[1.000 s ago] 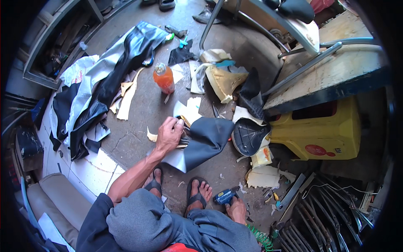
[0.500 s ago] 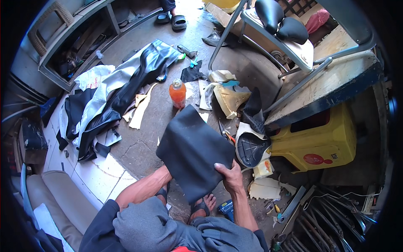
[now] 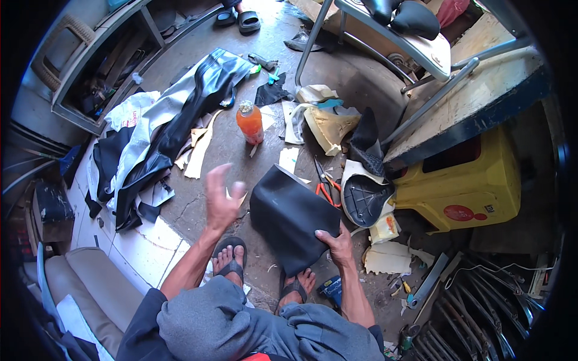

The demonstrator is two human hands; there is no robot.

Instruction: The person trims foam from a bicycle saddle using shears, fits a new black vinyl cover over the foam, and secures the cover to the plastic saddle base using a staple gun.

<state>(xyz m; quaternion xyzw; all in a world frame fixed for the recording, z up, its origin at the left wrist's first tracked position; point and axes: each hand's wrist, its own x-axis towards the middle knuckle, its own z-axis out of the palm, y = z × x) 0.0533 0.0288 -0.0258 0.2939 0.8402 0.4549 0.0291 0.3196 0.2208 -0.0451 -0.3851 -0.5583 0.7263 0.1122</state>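
Observation:
My right hand grips a black sheet of leather-like material by its right edge, thumb on top and fingers underneath. The sheet hangs bent in front of my knees, above the floor. My left hand is raised to the left of it, apart from the sheet, fingers spread and slightly blurred. Just beyond the sheet's right side lie orange-handled scissors. Beside them rests an upturned black saddle shell with a pale rim. A bottle of orange liquid stands farther off.
Black and silver sheeting lies heaped at the left. Yellowish foam and scraps cover the floor ahead. On the right are a yellow plastic stool on its side, a metal-framed chair and metal rods. A person's sandaled feet show far ahead.
My left hand has come out from behind the sheet's left side and risen, open. The sheet, still in my right hand, has shifted slightly right and bent, exposing the floor and my left foot.

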